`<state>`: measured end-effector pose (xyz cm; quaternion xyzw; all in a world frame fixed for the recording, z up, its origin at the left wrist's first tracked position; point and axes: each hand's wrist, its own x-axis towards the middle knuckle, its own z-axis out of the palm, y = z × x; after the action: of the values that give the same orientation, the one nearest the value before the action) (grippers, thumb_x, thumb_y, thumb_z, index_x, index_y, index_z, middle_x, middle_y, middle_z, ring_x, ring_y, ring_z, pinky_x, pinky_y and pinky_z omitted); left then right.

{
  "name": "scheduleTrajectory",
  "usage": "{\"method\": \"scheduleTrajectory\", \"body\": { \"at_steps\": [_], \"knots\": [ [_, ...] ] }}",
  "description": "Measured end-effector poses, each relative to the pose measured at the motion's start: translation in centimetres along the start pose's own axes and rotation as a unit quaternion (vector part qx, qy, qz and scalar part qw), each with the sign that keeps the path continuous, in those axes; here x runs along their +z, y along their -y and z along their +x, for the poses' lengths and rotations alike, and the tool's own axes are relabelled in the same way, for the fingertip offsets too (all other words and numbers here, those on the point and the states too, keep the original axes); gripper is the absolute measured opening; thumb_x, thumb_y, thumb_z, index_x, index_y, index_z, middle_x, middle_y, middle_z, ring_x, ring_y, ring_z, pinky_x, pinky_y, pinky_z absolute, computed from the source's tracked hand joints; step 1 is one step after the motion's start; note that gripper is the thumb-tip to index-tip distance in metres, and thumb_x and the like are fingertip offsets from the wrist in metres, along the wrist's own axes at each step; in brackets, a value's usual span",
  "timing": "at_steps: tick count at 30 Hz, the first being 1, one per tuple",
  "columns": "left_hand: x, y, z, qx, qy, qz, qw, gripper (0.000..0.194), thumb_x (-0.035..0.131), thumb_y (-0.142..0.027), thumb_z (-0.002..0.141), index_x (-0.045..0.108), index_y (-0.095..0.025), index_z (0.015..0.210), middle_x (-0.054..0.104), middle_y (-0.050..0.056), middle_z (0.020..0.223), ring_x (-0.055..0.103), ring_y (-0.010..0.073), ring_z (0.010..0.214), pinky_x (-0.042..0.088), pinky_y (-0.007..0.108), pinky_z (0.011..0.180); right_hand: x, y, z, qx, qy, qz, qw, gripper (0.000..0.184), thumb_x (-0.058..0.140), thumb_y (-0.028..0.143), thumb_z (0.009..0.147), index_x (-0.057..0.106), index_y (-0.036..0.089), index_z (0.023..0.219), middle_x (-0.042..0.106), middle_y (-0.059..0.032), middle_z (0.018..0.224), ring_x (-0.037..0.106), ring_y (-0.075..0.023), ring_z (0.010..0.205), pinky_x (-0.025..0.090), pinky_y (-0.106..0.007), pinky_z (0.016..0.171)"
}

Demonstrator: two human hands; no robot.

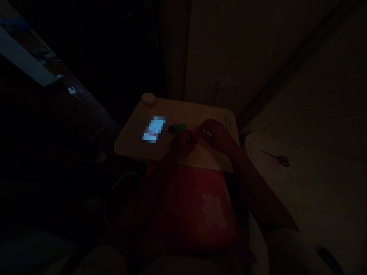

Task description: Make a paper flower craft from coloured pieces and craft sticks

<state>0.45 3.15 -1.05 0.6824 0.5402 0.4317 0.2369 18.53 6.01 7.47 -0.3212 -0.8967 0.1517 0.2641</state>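
Note:
The room is very dark. Over the small wooden table (134, 147), my left hand (182, 142) and my right hand (216, 133) meet with fingers closed. Between their fingertips is a small red lump (196, 134) that looks like modelling clay; both hands touch it, and the fingers partly cover its shape. Just beyond my left hand lie a green lump (180, 126) and a dark purple lump (172, 129). Two thin green sticks (228, 124) rest on the tabletop, right of my right hand.
A lit phone (154, 130), its screen blurred out, lies on the table's left side. Behind it stands a small tub (148, 101). Scissors (276, 157) lie on a pale surface at right. A wall socket (220, 82) is behind the table, and a white cable (123, 176) hangs at lower left.

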Motion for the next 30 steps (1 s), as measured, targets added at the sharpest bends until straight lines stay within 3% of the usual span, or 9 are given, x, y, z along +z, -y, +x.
{"method": "scheduleTrajectory", "body": {
  "at_steps": [12, 25, 30],
  "knots": [
    [-0.4, -0.1, -0.3, 0.012, 0.017, 0.007, 1.000, 0.025, 0.058, -0.038, 0.094, 0.063, -0.017, 0.082, 0.066, 0.002, 0.082, 0.059, 0.0159, 0.075, 0.043, 0.029, 0.067, 0.3, -0.3, -0.1, 0.022, -0.003, -0.010, 1.000, 0.019, 0.058, 0.011, 0.088, 0.076, 0.016, 0.093, 0.073, -0.0113, 0.094, 0.062, -0.0230, 0.084, 0.047, -0.035, 0.080],
    [0.0, 0.0, -0.3, 0.013, 0.020, -0.016, 1.000, 0.021, 0.059, -0.036, 0.093, 0.064, -0.018, 0.084, 0.066, 0.002, 0.083, 0.057, 0.0159, 0.075, 0.041, 0.028, 0.068, -0.1, -0.8, -0.2, -0.003, 0.025, 0.035, 0.999, 0.020, 0.058, 0.014, 0.088, 0.077, 0.017, 0.092, 0.072, -0.0083, 0.089, 0.062, -0.0201, 0.080, 0.045, -0.032, 0.077],
    [0.1, 0.1, 0.0, 0.012, 0.006, -0.032, 0.999, 0.025, 0.058, -0.036, 0.093, 0.060, -0.017, 0.077, 0.059, 0.000, 0.074, 0.053, 0.0145, 0.069, 0.038, 0.028, 0.064, -0.1, -1.5, -0.4, 0.022, -0.026, 0.083, 0.996, 0.026, 0.056, 0.020, 0.092, 0.073, 0.018, 0.111, 0.074, -0.0065, 0.094, 0.062, -0.0180, 0.079, 0.046, -0.030, 0.075]
  ]
}}
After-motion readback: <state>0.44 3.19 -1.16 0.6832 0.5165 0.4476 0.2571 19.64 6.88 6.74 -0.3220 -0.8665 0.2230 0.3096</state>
